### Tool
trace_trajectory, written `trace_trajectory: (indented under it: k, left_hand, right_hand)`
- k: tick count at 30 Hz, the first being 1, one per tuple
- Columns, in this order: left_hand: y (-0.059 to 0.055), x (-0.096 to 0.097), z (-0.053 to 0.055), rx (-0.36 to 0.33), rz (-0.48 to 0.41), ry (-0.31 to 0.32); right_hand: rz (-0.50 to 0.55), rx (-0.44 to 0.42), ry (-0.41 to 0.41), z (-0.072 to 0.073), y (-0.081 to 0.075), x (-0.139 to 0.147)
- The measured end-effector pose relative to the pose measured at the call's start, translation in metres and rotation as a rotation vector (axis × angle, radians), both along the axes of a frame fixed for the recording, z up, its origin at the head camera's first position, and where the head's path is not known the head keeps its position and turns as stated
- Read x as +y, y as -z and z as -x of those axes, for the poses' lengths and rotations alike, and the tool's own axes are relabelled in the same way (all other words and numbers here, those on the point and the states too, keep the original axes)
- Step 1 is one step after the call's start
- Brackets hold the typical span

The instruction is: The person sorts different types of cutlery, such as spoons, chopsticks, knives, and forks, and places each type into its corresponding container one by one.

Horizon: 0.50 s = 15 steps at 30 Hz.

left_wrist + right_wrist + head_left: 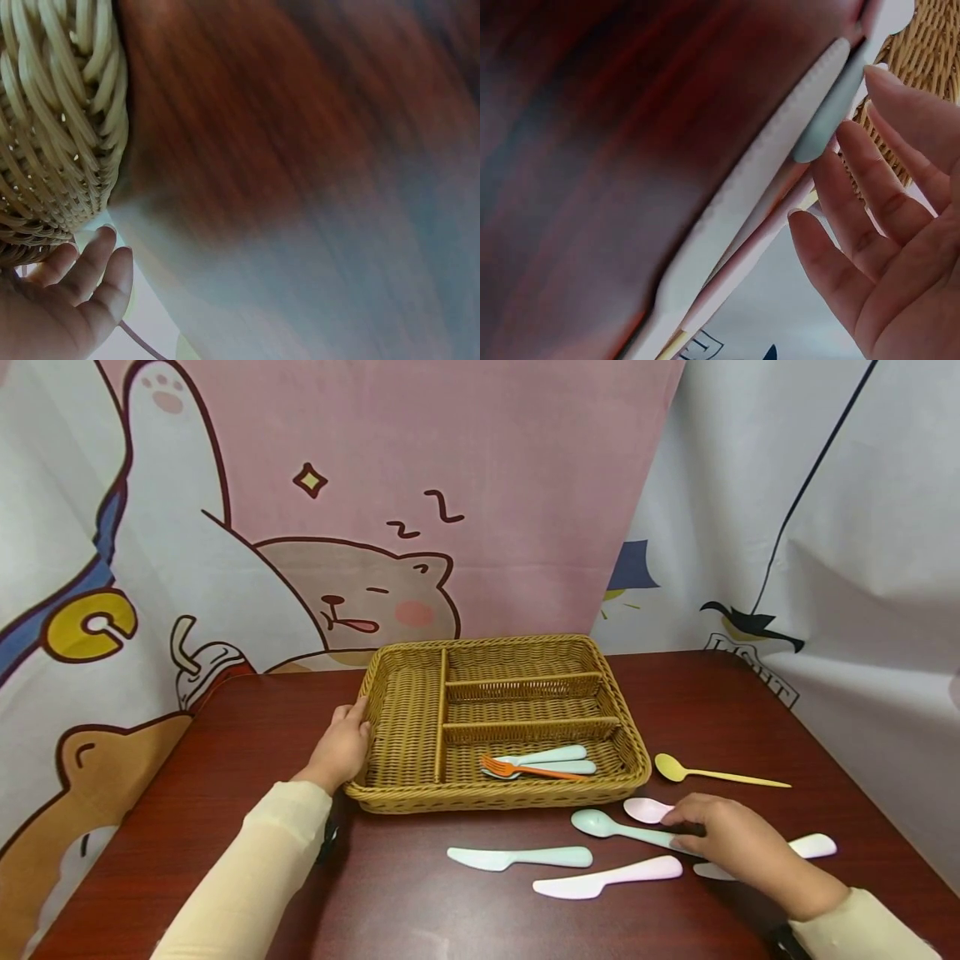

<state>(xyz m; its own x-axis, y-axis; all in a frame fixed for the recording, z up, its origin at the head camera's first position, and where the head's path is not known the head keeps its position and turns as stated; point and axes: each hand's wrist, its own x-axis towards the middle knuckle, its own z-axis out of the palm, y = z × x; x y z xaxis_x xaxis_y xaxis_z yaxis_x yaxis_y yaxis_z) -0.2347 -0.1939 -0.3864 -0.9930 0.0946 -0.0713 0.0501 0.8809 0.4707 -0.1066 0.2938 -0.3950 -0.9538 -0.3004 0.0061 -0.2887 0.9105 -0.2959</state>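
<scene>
My left hand (342,747) rests at the left rim of a woven cutlery basket (405,797); its lower fingers extend loosely beside the wicker wall in the left wrist view. My right hand (738,843) is over the cutlery at the right, fingers apart. Its fingertips are right at a pink spoon (647,810) and the handle of a mint spoon (596,822). The pink spoon's handle is hidden beneath the hand. A white knife (727,210) lies under that hand, its middle covered in the head view. In the basket's front compartment, an orange fork (536,770) lies across mint cutlery (562,753).
A mint knife (551,857) and a pink knife (600,881) lie in front of the basket on the dark red-brown table (405,902). To its right is a yellow spoon (720,775). Printed curtains (525,510) stand close behind and beside the table.
</scene>
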Motion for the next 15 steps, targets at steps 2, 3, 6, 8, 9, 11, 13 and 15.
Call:
trace_trajectory:
  k: [2, 3, 6, 8, 9, 11, 13, 15]
  left_hand:
    - [0.0, -0.0001, 0.0001, 0.0, -0.001, 0.001]
    - [-0.0001, 0.0, 0.0001, 0.0, -0.001, 0.002]
    - [-0.0004, 0.0001, 0.0002, -0.001, -0.001, 0.002]
    - [-0.0006, 0.0003, 0.0001, -0.002, -0.002, 0.002]
    - [-0.0007, 0.0003, 0.0, -0.002, -0.002, 0.002]
    - [-0.0008, 0.0004, -0.0001, -0.003, 0.0, 0.003]
    - [-0.0009, 0.0004, -0.0003, -0.002, 0.003, 0.003]
    - [-0.0009, 0.0005, -0.0004, -0.001, 0.003, 0.003]
  right_hand:
    - [-0.011, -0.01, 0.0, -0.0001, 0.0002, -0.0004]
    - [-0.014, -0.012, 0.0, -0.0004, 0.0002, -0.0007]
    - [-0.018, -0.018, -0.002, -0.001, 0.0002, -0.002]
    - [-0.022, -0.022, -0.005, -0.001, 0.0003, -0.0029]
    - [-0.024, -0.023, -0.011, -0.001, 0.0003, -0.0034]
    - [-0.033, -0.022, -0.024, -0.0007, 0.0007, -0.0042]
    - [-0.037, -0.021, -0.039, -0.0005, 0.001, -0.005]
    - [-0.04, -0.017, -0.053, -0.0003, 0.0012, -0.0055]
